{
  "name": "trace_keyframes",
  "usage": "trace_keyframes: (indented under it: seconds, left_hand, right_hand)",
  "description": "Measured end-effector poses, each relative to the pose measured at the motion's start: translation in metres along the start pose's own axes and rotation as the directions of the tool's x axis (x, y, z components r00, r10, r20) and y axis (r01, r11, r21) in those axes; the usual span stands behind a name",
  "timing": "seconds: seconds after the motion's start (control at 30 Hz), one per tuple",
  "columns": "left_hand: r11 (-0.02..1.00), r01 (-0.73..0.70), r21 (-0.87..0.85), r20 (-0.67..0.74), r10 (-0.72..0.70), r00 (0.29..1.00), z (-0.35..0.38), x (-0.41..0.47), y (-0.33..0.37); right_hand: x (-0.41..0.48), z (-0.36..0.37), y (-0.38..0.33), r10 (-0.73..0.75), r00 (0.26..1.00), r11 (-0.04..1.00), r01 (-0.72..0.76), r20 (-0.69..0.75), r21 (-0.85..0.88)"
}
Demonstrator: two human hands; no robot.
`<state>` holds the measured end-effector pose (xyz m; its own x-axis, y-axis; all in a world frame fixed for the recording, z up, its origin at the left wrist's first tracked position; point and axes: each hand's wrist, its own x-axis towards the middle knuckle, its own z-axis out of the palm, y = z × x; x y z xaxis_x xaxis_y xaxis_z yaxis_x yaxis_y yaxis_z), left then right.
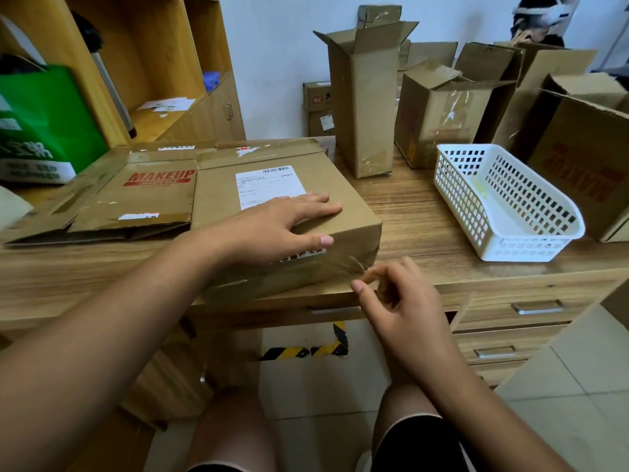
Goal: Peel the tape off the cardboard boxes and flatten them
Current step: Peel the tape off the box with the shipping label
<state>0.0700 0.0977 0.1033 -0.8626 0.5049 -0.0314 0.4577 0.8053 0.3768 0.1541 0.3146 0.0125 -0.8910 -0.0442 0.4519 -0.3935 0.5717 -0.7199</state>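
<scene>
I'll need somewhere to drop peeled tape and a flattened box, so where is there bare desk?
Bare wood: between the box and the white basket, and the front edge left of the box, under the left forearm. Crowded: flattened cardboard at left, upright boxes at back right. The right hand pinches tape at the box's near corner.

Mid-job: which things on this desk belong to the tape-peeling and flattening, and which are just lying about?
Job: labelled box under the left hand; clear tape at its corner, pinched by the right hand; flattened MAKEUP box; tall open box; squat open box beside it.
Lying about: white basket; green bag; wooden shelf.
</scene>
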Motion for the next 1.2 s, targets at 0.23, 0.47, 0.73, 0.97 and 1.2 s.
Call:
trace_keyframes:
  seconds: [0.23,0.47,0.73,0.97,1.2]
  left_hand:
    - [0.998,0.046,-0.034,0.018,-0.045,0.999,-0.005,-0.006,0.000]
    - [0.997,0.044,0.069,0.101,-0.051,0.994,-0.008,-0.013,0.001]
    - [0.994,0.039,0.105,0.033,-0.043,0.999,0.000,-0.007,0.000]
    - [0.995,0.035,0.093,0.009,-0.036,0.999,0.002,-0.005,-0.002]
    - [0.996,0.066,0.063,-0.019,-0.065,0.998,0.003,-0.004,0.001]
  right_hand:
    - [0.017,-0.002,0.012,0.120,0.992,0.993,-0.120,-0.026,-0.009]
    - [0.039,-0.012,0.031,0.199,0.980,0.977,-0.195,-0.033,0.081]
    - [0.023,-0.009,0.018,0.129,0.991,0.989,-0.131,0.035,0.066]
    - [-0.028,0.007,-0.011,-0.038,0.988,0.987,0.014,0.148,0.158]
    - [0.000,-0.004,-0.001,0.040,0.999,0.989,-0.039,-0.008,0.143]
